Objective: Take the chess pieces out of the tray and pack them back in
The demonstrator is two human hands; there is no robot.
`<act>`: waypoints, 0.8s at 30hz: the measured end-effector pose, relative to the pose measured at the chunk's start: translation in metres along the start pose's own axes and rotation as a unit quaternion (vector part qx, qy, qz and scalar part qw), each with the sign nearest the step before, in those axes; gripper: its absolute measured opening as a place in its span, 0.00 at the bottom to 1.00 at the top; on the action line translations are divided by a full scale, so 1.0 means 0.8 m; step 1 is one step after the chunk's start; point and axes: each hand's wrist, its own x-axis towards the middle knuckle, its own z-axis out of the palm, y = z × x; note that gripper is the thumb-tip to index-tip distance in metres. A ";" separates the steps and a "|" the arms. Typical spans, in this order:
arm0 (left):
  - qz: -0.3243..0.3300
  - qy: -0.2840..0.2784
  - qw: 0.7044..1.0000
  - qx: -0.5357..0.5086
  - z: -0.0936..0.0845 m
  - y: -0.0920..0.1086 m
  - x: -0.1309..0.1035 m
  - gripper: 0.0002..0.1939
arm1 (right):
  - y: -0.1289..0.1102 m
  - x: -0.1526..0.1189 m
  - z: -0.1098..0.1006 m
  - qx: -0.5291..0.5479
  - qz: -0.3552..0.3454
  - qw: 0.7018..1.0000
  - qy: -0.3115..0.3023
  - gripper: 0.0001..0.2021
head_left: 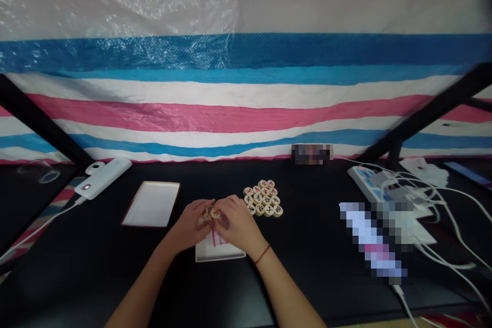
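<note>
My left hand and my right hand are closed from both sides around a few round xiangqi pieces with red characters. Their fingers hide part of these pieces. Beneath the hands is a shallow white box tray, with pink lines showing inside it. More xiangqi pieces, several with black and several with red characters, stand in close rows just right of my right hand. To the left lies a shallow box lid, white inside with a dark rim.
At the left back sits a white device with a cable. On the right, a power strip holds plugs and tangled white cables. A blurred phone-like object lies in front of it. Striped sheeting hangs behind the black table.
</note>
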 end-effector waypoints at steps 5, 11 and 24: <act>0.016 -0.016 1.000 0.016 0.000 -0.005 0.000 0.24 | 0.006 -0.001 0.005 -0.035 -0.015 0.999 -0.037 0.08; -0.005 0.000 1.000 0.018 0.002 -0.005 -0.003 0.22 | 0.008 0.000 0.008 -0.056 0.009 0.998 -0.021 0.14; 0.005 -0.014 1.000 0.008 -0.005 0.009 0.008 0.15 | 0.015 0.002 -0.009 0.023 0.011 0.991 0.134 0.07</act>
